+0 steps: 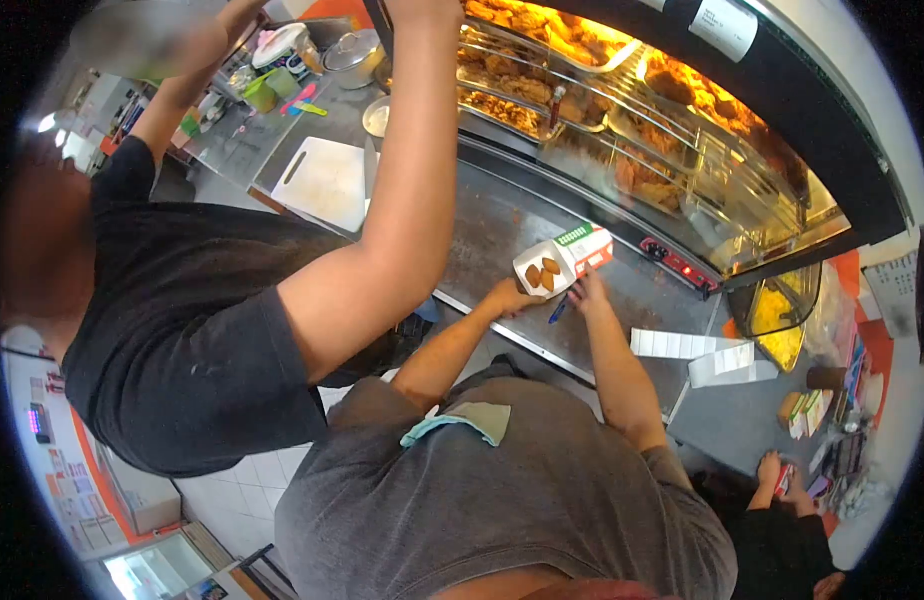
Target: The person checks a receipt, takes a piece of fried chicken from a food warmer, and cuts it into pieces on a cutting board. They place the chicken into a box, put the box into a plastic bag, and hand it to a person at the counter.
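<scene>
A grey, short-sleeved shirt [482, 500] is worn, with a cloth [477, 422] edged in teal

A metal pot [354, 68] stands beyond a white cutting board [319, 182]; paper strips [682, 345] lie rightward.

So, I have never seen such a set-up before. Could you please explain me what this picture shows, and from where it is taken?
There is no machine here, only people's hands. The single picture comes from a camera on someone's head, looking forward and down, so their grey shirt fills the bottom. Their left hand holds an open box with brown food pieces; their right hand is at its side, beside a blue, pen-like item. On the counter lie white paper strips and a white cutting board. Behind is a lit food cabinet. The raised arm belongs to another person.
</scene>
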`<state>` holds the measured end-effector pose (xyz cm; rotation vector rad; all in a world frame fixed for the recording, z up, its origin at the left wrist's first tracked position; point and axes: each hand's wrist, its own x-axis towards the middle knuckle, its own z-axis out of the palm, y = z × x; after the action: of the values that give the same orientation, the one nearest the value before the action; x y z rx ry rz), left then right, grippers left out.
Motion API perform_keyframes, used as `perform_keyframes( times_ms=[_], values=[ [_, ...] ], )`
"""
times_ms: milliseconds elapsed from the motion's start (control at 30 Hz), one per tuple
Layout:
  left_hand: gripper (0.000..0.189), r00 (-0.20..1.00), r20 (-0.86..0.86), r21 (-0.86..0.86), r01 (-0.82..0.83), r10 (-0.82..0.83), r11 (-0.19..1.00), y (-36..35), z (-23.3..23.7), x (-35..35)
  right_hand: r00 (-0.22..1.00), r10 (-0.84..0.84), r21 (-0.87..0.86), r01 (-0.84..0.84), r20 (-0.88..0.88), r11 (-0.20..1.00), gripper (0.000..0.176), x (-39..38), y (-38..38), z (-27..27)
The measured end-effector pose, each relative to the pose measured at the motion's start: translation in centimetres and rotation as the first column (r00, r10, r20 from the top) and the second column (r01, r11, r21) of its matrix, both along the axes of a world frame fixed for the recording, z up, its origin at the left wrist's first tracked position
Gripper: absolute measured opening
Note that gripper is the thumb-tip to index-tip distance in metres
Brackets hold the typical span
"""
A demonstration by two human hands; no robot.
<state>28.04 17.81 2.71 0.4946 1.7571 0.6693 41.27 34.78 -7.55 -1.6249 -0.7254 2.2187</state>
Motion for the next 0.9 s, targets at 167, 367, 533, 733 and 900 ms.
perform_keyframes(
  times_ms=[167,367,533,733,900],
  values=[
    [0.072,0.849,-0.467,0.354,-0.079,0.249,0.932,1.9,-8.6,-2.6,0.946,0.198,0.342,-0.281,0.257,0.897,0.037,-0.7,1.3,0.3],
    [0.069,0.889,-0.451,0.310,0.069,0.082,0.948,5.1,-5.1,-4.8,0.946,0.291,0.729,-0.301,0.144,0.615,0.032,-3.9,3.1,-4.5],
    [0.074,0.805,-0.532,0.488,0.038,0.263,0.872,5.3,-2.2,-4.4,0.790,0.406,0.784,-0.576,0.460,0.232,0.045,-3.1,1.3,6.2],
    [0.072,0.672,-0.685,0.544,0.215,0.281,0.811,5.4,0.0,-3.5,0.659,0.182,0.664,-0.746,0.729,0.043,0.058,-2.7,-0.3,12.6],
    [0.053,0.673,-0.687,0.507,0.172,0.276,0.845,6.3,1.4,-1.5,0.560,0.143,0.567,-0.823,0.816,-0.015,0.050,-3.3,-0.8,12.5]
  ],
)
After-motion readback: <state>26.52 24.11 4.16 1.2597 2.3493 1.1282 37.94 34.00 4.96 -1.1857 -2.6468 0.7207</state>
